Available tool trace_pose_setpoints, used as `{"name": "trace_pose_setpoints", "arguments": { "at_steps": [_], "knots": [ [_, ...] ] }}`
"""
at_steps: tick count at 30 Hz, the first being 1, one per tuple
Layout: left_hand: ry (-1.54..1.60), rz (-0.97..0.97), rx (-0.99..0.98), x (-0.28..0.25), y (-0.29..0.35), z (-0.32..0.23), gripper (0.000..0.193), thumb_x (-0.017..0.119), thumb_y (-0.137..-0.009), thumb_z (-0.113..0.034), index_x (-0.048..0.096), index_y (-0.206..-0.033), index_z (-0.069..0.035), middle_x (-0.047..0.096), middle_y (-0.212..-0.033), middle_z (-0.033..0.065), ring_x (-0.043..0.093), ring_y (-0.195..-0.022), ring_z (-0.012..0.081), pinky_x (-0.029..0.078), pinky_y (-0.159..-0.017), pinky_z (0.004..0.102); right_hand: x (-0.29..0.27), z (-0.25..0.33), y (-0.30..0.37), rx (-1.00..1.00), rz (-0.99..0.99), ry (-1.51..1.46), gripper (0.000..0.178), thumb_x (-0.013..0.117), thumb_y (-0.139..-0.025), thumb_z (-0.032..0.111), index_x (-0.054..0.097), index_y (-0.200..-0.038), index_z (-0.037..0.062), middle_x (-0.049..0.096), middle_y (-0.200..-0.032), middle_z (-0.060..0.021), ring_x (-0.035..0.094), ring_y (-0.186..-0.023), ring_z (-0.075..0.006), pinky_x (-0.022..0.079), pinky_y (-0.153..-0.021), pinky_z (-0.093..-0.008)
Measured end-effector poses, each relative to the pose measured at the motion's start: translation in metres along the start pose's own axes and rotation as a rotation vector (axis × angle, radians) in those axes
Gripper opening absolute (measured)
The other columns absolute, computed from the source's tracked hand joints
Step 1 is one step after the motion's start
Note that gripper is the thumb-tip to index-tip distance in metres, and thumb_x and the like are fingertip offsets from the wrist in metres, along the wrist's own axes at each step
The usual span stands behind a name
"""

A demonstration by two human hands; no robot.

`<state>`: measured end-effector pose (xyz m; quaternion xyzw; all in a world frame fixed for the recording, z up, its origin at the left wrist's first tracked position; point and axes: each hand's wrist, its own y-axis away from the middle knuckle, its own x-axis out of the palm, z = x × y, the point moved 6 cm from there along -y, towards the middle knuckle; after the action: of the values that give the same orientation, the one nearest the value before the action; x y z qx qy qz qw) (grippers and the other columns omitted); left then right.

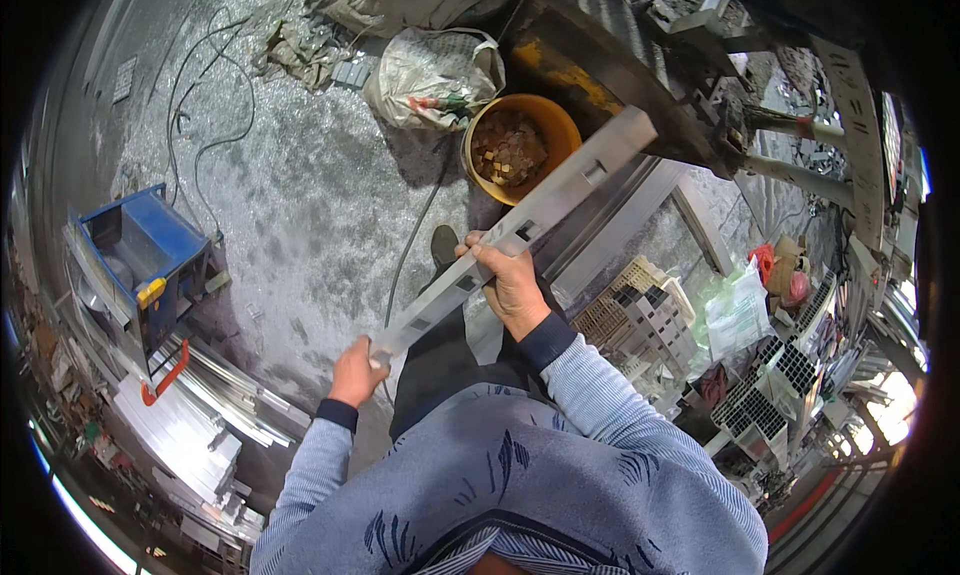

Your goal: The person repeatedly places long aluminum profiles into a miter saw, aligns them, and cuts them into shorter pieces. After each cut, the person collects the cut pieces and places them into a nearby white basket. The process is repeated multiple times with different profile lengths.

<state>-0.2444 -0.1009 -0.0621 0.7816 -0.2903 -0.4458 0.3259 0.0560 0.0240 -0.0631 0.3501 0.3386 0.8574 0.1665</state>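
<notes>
A long silvery metal profile (560, 197) with several rectangular cut-outs along its face lies slantwise across both my hands. Its near end is in my left hand (357, 373), whose fingers are closed round it. My right hand (512, 285) grips the same piece farther up, near its middle, with the fingertips over its upper edge. The far end sticks out to the upper right, past a yellow bucket (573, 135) holding small brownish and yellowish pieces. One of my dark shoes (444, 243) shows beyond the profile.
A blue machine (150, 233) with a red handle (166, 375) stands at left, beside stacked metal profiles (180, 437). A white sack (432, 75) sits behind the bucket. Plastic crates (640, 320) and a clear bag (735, 315) lie at right. A cable (243, 95) runs over the floor.
</notes>
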Motion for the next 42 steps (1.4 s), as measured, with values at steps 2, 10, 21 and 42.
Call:
{"name": "trace_pose_setpoints", "arguments": {
  "at_steps": [2,10,21,42],
  "knots": [
    [-0.114,-0.039,0.118,-0.004,-0.032,-0.004,0.054,0.082,-0.076,-0.023,0.061,-0.122,-0.003,0.069,-0.119,0.0227,0.066,-0.112,0.0414,0.054,-0.091,0.0484,-0.020,-0.003,0.001,-0.017,-0.006,-0.016,0.029,0.073,-0.086,0.000,0.064,-0.113,-0.0019,0.069,-0.105,-0.0127,0.071,-0.100,-0.0282,0.057,-0.093,-0.0412],
    [0.659,0.039,0.377,0.002,-0.294,-0.177,0.053,0.071,-0.094,-0.022,0.058,-0.142,-0.003,0.066,-0.138,0.0145,0.062,-0.129,0.0248,0.049,-0.108,0.0382,-0.185,0.146,0.048,-0.554,-0.263,0.366,0.041,0.064,-0.083,-0.011,0.063,-0.122,0.0042,0.067,-0.124,-0.0141,0.063,-0.121,-0.0337,0.044,-0.115,-0.0523],
    [-0.476,-0.339,0.925,0.041,-0.636,-0.344,0.027,0.061,-0.092,-0.014,0.072,-0.114,-0.003,0.072,-0.117,0.0183,0.070,-0.110,0.0349,0.057,-0.090,0.0427,-0.287,0.166,0.081,-0.650,-0.445,0.698,0.045,0.072,-0.091,0.002,0.052,-0.132,0.0052,0.060,-0.128,-0.0108,0.057,-0.126,-0.0291,0.035,-0.122,-0.0528],
    [-0.375,-0.364,0.672,0.068,-0.699,-0.320,0.042,0.062,-0.091,-0.017,0.066,-0.130,0.000,0.062,-0.138,0.0185,0.054,-0.134,0.0344,0.042,-0.114,0.0379,-0.269,0.201,0.018,-0.489,-0.441,1.268,0.025,0.055,-0.077,-0.013,0.062,-0.100,-0.0052,0.058,-0.106,-0.0134,0.061,-0.107,-0.0273,0.050,-0.105,-0.0418]
  ]
}}
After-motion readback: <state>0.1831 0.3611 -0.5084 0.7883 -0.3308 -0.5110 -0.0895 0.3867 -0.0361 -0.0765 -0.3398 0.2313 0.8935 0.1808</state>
